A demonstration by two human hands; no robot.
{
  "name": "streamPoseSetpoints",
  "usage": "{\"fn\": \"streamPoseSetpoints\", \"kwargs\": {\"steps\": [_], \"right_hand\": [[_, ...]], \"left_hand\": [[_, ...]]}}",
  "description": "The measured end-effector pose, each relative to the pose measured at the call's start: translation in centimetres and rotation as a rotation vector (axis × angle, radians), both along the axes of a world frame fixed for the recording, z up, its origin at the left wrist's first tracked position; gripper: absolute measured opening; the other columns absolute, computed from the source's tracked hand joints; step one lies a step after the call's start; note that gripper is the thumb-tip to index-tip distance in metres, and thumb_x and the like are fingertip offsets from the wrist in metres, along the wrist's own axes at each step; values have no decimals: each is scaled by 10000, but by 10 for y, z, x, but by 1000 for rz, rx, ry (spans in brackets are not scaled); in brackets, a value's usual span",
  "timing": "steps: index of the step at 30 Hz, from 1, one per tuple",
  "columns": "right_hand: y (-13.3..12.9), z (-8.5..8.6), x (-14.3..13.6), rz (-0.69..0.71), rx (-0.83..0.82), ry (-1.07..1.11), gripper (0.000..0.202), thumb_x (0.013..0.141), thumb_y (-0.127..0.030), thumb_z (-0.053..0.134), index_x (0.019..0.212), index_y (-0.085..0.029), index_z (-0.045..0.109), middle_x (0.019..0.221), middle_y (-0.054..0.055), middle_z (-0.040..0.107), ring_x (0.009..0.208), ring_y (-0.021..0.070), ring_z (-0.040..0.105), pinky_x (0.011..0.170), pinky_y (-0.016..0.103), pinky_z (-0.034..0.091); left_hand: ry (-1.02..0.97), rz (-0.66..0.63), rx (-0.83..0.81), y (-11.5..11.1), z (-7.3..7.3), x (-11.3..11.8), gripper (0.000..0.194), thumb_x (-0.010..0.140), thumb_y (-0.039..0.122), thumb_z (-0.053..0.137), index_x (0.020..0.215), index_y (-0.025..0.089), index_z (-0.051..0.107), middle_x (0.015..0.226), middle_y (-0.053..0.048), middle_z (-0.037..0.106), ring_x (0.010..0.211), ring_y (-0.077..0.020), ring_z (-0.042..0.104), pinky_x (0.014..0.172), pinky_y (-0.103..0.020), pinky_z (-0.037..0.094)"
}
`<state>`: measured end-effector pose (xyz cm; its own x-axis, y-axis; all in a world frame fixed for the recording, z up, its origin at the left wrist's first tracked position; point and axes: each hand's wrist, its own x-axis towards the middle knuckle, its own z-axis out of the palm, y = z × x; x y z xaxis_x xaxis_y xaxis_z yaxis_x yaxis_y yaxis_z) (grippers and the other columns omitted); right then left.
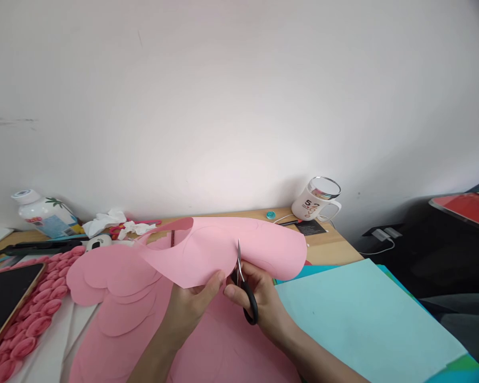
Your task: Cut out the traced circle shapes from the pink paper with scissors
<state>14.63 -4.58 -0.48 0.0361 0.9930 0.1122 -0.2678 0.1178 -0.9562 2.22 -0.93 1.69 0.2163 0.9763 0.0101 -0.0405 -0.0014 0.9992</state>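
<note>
A large pink paper sheet (211, 244) is raised over the desk, its right end curled and its left part cut into a curved strip. My left hand (195, 303) pinches the sheet's lower edge, thumb on top. In my right hand (259, 298) is a pair of scissors with black handles (250, 306), fingers through the loops. Their blades point upward and away, with the sheet's edge at them; how far they are apart is hard to see. Below and to the left lie several overlapping pink paper cutouts (123, 314) with rounded edges.
Light blue sheets (359, 319) lie at the right. A white mug (313, 205) stands at the back right by the wall. On the left are a phone (10, 298) on a pink braided mat (40, 306), a white bottle (43, 213) and crumpled tissues (106, 221).
</note>
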Motion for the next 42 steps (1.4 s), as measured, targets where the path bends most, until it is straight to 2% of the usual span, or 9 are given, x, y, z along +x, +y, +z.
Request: {"fn": "streamPoseSetpoints", "kwargs": {"steps": [9,13,17,23,30,33,37,39,42], "right_hand": [[0,6,-1,-22,-24,-63,332,663,-463,711,677,-186,528,590,-41,442,543,102,354,509,225,303],[0,8,-1,-36,-41,-92,361,636,-498,711,674,-185,533,585,-39,432,535,104,342,499,228,291],[0,6,0,-34,-37,-94,342,652,-480,702,684,-181,538,580,-42,423,530,100,330,490,225,278],[0,3,-1,-48,-59,-153,319,687,-478,661,700,-180,547,532,-54,401,492,96,334,461,223,293],[-1,5,-1,-48,-93,-159,324,683,-493,648,688,-187,543,506,-49,445,472,102,388,454,225,337],[-1,2,-2,-61,-62,-150,280,680,-436,678,696,-188,549,519,-55,435,471,93,356,453,220,309],[-2,-3,-3,-128,25,-152,228,639,-316,745,710,-190,569,532,-64,419,497,93,349,495,226,314],[-1,-3,-3,-126,23,-147,234,641,-320,744,693,-187,559,529,-62,418,499,94,351,491,226,310],[0,-3,-2,-50,-31,-115,268,671,-389,708,685,-182,538,528,-54,440,486,92,359,467,221,301]], "left_hand": [[-49,-12,-40,-1,5,0,120,664,296,637,698,183,659,621,-14,664,589,-179,620,567,-278,526],[-31,-34,-28,0,7,-2,145,671,312,635,736,186,667,674,-27,686,652,-201,638,619,-301,530],[-3,-23,-11,0,7,-3,157,673,326,636,734,187,672,718,-36,696,731,-216,645,672,-307,528],[-32,-71,9,0,10,-2,130,694,308,605,633,198,637,554,-1,634,549,-174,601,555,-280,511],[-34,-21,2,2,10,-4,133,664,306,640,729,190,651,700,-19,678,677,-191,629,612,-279,526],[-31,-13,-14,2,9,-4,157,671,322,640,750,187,655,725,-26,687,699,-194,636,637,-284,530],[-38,4,-12,0,9,-6,230,655,333,655,827,180,656,828,-49,703,836,-224,642,740,-307,526],[-17,-16,-1,1,9,-7,205,666,327,643,815,186,656,804,-43,700,817,-216,642,729,-298,524],[37,-40,33,3,8,-9,142,687,313,616,756,192,648,733,-28,687,736,-202,637,686,-297,518]]}}
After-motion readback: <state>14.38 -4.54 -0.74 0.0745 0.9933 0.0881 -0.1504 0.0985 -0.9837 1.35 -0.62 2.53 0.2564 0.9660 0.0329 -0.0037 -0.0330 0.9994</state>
